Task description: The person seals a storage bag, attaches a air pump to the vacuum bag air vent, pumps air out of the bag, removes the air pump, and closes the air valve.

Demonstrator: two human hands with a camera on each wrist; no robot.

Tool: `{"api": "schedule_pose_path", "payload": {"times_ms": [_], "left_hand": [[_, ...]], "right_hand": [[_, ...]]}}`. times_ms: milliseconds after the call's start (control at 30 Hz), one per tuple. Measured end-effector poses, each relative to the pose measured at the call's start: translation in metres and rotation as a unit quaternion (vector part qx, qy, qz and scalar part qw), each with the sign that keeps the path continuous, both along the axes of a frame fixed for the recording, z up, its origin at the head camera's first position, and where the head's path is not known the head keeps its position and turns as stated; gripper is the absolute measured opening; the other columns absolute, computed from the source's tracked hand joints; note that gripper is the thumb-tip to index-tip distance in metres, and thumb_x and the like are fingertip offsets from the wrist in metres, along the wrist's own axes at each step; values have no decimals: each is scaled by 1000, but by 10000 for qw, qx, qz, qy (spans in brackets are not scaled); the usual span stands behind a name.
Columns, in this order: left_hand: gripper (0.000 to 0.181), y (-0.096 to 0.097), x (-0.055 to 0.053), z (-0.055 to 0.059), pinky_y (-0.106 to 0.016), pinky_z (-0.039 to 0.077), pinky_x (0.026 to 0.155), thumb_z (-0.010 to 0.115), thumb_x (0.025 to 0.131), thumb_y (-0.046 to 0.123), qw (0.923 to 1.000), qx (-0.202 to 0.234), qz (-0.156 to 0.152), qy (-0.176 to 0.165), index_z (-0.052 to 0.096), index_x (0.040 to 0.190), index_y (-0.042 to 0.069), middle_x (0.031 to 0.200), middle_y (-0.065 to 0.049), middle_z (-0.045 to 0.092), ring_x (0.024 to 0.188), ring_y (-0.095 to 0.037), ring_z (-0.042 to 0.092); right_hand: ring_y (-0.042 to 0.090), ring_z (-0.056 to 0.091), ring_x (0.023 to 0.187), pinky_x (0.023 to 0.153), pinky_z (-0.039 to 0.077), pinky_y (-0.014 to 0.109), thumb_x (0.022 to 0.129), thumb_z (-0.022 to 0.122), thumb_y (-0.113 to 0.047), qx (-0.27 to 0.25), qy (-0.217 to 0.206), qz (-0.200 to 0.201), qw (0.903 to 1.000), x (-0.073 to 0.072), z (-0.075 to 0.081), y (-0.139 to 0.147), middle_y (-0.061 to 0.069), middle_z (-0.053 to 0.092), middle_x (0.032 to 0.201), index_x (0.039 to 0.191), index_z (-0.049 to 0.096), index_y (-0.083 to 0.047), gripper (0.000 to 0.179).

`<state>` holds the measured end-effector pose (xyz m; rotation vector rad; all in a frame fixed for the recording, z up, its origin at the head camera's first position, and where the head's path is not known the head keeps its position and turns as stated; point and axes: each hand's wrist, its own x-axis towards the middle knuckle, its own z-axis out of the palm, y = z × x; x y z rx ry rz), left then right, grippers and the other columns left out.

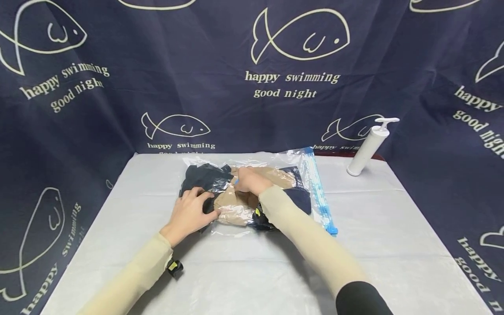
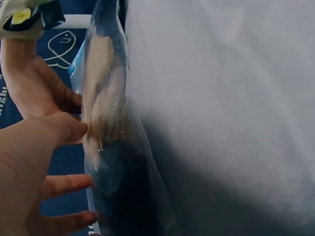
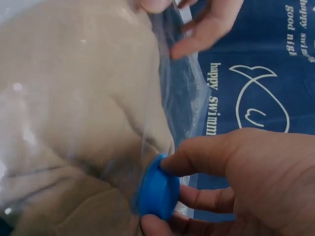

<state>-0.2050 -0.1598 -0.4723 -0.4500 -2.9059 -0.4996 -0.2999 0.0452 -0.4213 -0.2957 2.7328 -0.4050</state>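
Observation:
A clear plastic vacuum storage bag (image 1: pixel 235 215) lies flat with folded dark and tan clothes inside. On its upper face sits a round blue valve cap (image 3: pixel 160 191), pinched between the thumb and fingers of my right hand (image 1: pixel 252 180). My left hand (image 1: pixel 190 211) rests on the bag's left part, fingers spread over the dark clothing (image 1: pixel 202 177). In the left wrist view, its thumb and fingertips touch the plastic. The tan cloth (image 3: pixel 78 73) lies under the film beside the valve cap. In the head view my right hand hides most of the cap.
The bag's blue zip edge (image 1: pixel 320 197) runs along its right side. A white hand pump (image 1: pixel 368 151) stands at the table's back right corner. A pale cloth covers the table (image 1: pixel 244 275). Dark blue curtains (image 1: pixel 220 52) with fish prints hang behind and at both sides.

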Motion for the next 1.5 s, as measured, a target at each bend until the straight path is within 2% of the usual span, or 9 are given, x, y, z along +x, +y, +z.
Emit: {"api": "schedule_pose_path", "payload": {"times_ms": [133, 300, 400, 567, 733, 967, 1167, 1333, 1500], "left_hand": [[55, -5, 4, 1, -62, 53, 82, 73, 86, 54, 9999, -89, 33, 61, 71, 125, 15, 129, -19, 63, 111, -41, 61], [52, -4, 4, 2, -62, 56, 84, 74, 86, 50, 10000, -87, -35, 16, 72, 123, 13, 125, -19, 65, 110, -42, 64], [51, -3, 4, 2, -62, 55, 86, 75, 85, 48, 9999, -97, -53, 3, 73, 122, 13, 124, -19, 66, 110, -42, 65], [50, -2, 6, 0, -63, 55, 87, 76, 85, 46, 9999, -54, -114, 93, 74, 121, 11, 123, -21, 67, 109, -44, 66], [49, -3, 7, -2, -62, 56, 85, 75, 86, 44, 9999, -35, -114, 107, 74, 121, 10, 121, -21, 66, 108, -44, 65], [51, 0, 9, -3, -60, 56, 88, 73, 88, 45, 10000, -81, -31, 24, 73, 125, 10, 125, -20, 64, 112, -42, 61], [51, 0, 10, -5, -60, 56, 89, 72, 89, 47, 9998, -156, -4, 103, 73, 126, 11, 129, -21, 63, 115, -42, 61], [51, -2, 9, -9, -60, 55, 89, 73, 89, 48, 9994, -102, -108, 323, 74, 124, 11, 126, -22, 64, 113, -42, 61], [46, -3, 12, -10, -59, 55, 83, 76, 88, 46, 9968, -205, -279, 718, 76, 118, 11, 116, -20, 67, 107, -41, 62]], "right_hand": [[18, 55, 72, 67, 50, 30, 88, 72, -13, 195, 128, -104, 9997, -1, 0, -9, 7, 62, 87, 89, 66, -8, 7], [23, 65, 90, 81, 59, 38, 86, 75, -16, 399, 226, -187, 9988, -1, -1, -10, 11, 70, 110, 104, 69, -7, 21], [24, 66, 92, 84, 59, 41, 84, 76, -17, 364, 298, -108, 9988, -4, -7, -8, 13, 72, 114, 99, 71, -9, 17], [24, 67, 86, 82, 60, 39, 82, 75, -13, 191, 728, 263, 9968, -4, -19, -5, 14, 74, 105, 89, 72, -8, 9], [24, 68, 89, 91, 58, 36, 81, 76, -7, -111, 1051, 371, 9937, 10, -13, -6, 14, 73, 100, 80, 70, -6, 6], [25, 65, 92, 89, 59, 35, 79, 80, -9, 17, 1354, 764, 9878, 9, -19, -1, 14, 69, 105, 94, 69, -4, 18], [24, 66, 88, 84, 59, 34, 79, 81, -10, 122, 1519, 1332, 9793, 7, -20, 6, 10, 68, 98, 88, 71, -8, 14], [23, 65, 93, 85, 57, 33, 78, 82, -10, 236, 1619, 1847, 9691, 5, -19, 12, 7, 67, 101, 96, 72, -10, 20], [24, 64, 97, 88, 56, 34, 79, 81, -10, 102, 1448, 1936, 9703, 5, -15, 15, 8, 66, 107, 104, 72, -9, 26]]}}
